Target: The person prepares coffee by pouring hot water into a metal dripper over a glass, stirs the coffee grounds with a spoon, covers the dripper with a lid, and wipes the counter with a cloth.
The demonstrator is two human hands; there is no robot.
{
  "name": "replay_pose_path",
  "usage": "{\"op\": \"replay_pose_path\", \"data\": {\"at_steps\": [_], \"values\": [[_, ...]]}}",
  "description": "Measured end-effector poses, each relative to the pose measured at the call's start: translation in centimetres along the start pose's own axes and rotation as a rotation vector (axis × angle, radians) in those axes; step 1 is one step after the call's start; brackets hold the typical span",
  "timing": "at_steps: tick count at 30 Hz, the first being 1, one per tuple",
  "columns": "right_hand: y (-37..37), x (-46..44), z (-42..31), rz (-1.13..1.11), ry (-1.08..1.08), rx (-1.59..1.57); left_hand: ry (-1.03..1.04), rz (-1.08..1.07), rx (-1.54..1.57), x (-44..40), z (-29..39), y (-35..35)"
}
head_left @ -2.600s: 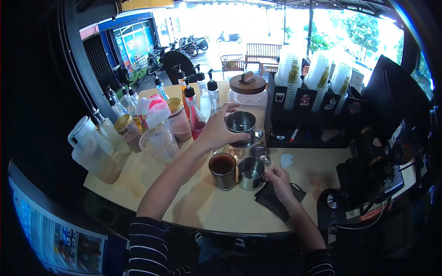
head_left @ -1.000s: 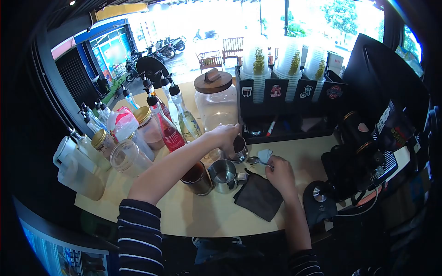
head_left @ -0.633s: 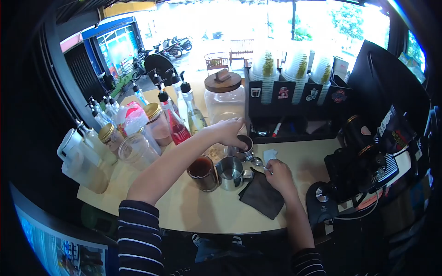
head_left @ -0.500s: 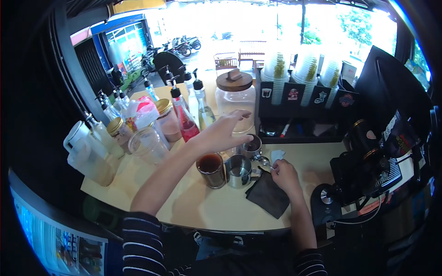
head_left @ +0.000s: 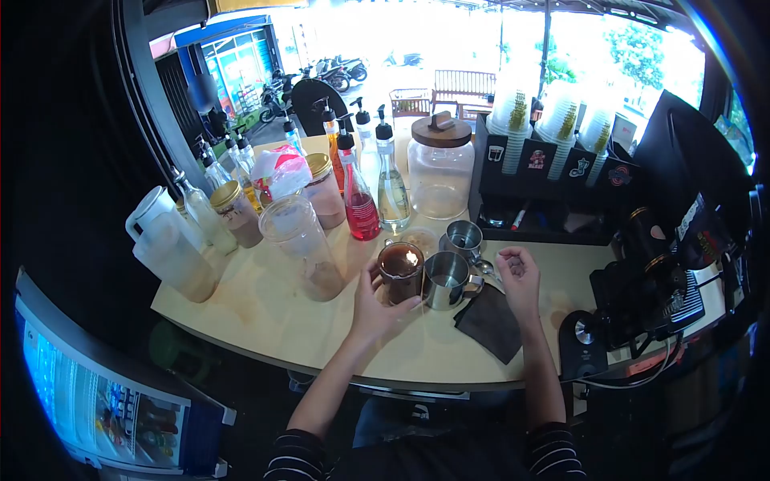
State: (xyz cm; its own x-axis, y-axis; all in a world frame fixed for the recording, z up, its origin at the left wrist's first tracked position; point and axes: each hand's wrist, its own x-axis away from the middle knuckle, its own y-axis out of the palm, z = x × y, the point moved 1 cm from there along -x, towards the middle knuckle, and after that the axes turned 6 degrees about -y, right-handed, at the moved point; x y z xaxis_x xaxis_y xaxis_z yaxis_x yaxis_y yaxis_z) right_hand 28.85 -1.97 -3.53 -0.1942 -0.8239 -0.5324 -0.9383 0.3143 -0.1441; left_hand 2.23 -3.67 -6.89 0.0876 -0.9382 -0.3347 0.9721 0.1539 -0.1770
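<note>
My left hand (head_left: 375, 311) is wrapped around the near side of a glass mug (head_left: 402, 276) of dark brown drink, thumb and fingers on opposite sides. Just right of the mug stands a steel pitcher (head_left: 446, 280), with a smaller steel cup (head_left: 464, 235) behind it. A metal spoon (head_left: 486, 267) lies by the cup, near my right hand (head_left: 520, 276). That hand is raised, its fingers curled in, with nothing visible in them. Below it a folded dark cloth (head_left: 491, 322) lies on the counter (head_left: 401, 353).
Pump bottles, including a red syrup bottle (head_left: 362, 210), stand at the back left with a lidless clear jar (head_left: 309, 248) and a plastic pitcher (head_left: 168, 252). Behind are a wooden-lidded jar (head_left: 440, 176) and a cup rack (head_left: 553, 216). A black machine (head_left: 634, 297) occupies the right.
My left hand has come back from reaching over the counter and now grips the mug. My right hand has moved up off the spoon and cloth. The camera view has shifted.
</note>
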Motion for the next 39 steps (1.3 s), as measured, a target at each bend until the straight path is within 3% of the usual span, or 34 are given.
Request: {"op": "replay_pose_path", "data": {"at_steps": [5, 10, 25, 39], "values": [[0.5, 2.0, -1.7, 0.004, -0.107, -0.007, 0.002, -0.008, 0.000, -0.8, 0.9, 0.7], [0.2, 4.6, -2.2, 0.010, 0.004, -0.001, -0.026, -0.005, 0.045, -0.6, 2.3, 0.8], [-1.1, 9.7, -3.0, 0.039, 0.072, 0.107, 0.083, -0.023, 0.034, -0.7, 5.1, -1.7], [-2.7, 12.3, -3.8, 0.087, 0.082, 0.083, 0.105, -0.267, 0.115, -0.1, 11.7, -0.5]]}}
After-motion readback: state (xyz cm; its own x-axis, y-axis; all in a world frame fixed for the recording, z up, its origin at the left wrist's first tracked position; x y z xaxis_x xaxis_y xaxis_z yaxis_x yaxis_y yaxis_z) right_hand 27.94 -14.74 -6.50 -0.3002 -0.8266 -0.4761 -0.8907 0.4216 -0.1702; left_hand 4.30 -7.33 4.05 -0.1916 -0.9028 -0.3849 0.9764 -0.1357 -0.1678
